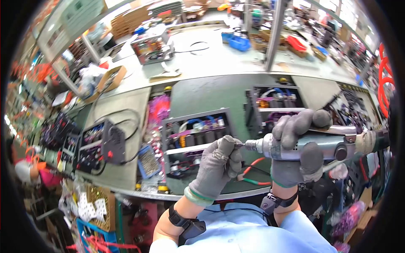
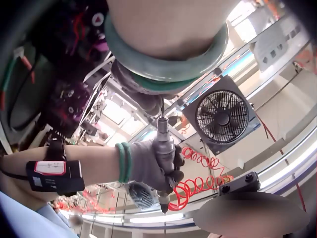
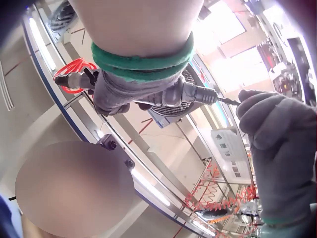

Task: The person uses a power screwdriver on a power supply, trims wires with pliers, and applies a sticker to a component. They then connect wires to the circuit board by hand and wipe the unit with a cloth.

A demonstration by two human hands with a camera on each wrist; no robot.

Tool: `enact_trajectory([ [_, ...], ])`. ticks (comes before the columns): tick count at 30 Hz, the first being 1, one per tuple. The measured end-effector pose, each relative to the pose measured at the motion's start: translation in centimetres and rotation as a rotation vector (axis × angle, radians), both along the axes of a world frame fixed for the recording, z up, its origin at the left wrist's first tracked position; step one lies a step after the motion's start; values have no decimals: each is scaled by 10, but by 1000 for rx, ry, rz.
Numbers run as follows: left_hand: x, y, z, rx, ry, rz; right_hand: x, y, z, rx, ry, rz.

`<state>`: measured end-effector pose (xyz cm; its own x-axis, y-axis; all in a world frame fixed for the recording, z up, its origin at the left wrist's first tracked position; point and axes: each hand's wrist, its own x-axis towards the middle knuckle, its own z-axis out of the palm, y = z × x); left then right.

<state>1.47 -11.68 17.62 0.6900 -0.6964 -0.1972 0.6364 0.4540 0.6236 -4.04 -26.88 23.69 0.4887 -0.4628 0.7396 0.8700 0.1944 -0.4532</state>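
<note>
My right hand [image 1: 297, 147], in a grey glove, grips a silver air screwdriver [image 1: 329, 147] held level above the bench, its nose pointing left. Its ribbed nose [image 3: 205, 95] ends in a thin driver bit [image 3: 228, 101]. My gloved left hand [image 1: 217, 164] has curled fingers and pinches the end of the bit; whatever else sits between those fingertips is hidden. Below and behind the hands stands an open grey metal case [image 1: 198, 122] with circuit boards, dark capacitors and wiring inside. A second such case [image 1: 278, 99] stands beyond the right hand.
Another open unit [image 1: 101, 145] with a cable sits at left. A blue tray of small screws [image 1: 149, 162] lies beside the near case. Red and green leads [image 1: 255, 182] hang by the bench edge. Behind runs a white bench [image 1: 194, 55]. Coiled red hose [image 1: 384, 80] hangs at right.
</note>
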Motion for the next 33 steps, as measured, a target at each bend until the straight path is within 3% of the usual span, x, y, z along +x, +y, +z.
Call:
enact_trajectory([
  [7,-15,-85,-11,35,-13,-131,-38,-61,-7,-90,-51,-192],
  [9,-19,-101,-7,85,14,-131,-49,-77,-12,-49,-105,-104],
  [14,-20,-119,-18,7,99,-179,-58,-81,-13,21,-11,-220],
  [18,-19,-123,-23,50,69,-129,-50,-95,-27,26,-36,-135],
  [21,-8,-113,-19,242,-141,-185,-39,-107,-31,32,-74,60],
  [22,-1,-109,-14,246,-144,-183,-36,-109,-28,33,-30,57],
  [24,21,-105,1,306,-401,-170,-19,-121,-23,5,-5,67],
  [25,40,-109,-1,390,-504,-35,-11,-122,-20,29,31,44],
  [26,63,-117,-10,474,-607,103,6,-129,-16,77,56,149],
  [28,94,-131,-34,737,-1047,149,40,-143,-8,194,110,351],
  [29,101,-145,-49,997,-1064,64,55,-140,-1,138,283,80],
  [30,103,-156,-55,1252,-1071,-23,76,-141,-1,92,268,54],
  [32,99,-169,-52,1128,-651,-195,105,-139,-6,20,327,-97],
  [33,94,-172,-51,1140,-677,-137,114,-137,-9,15,324,-96],
])
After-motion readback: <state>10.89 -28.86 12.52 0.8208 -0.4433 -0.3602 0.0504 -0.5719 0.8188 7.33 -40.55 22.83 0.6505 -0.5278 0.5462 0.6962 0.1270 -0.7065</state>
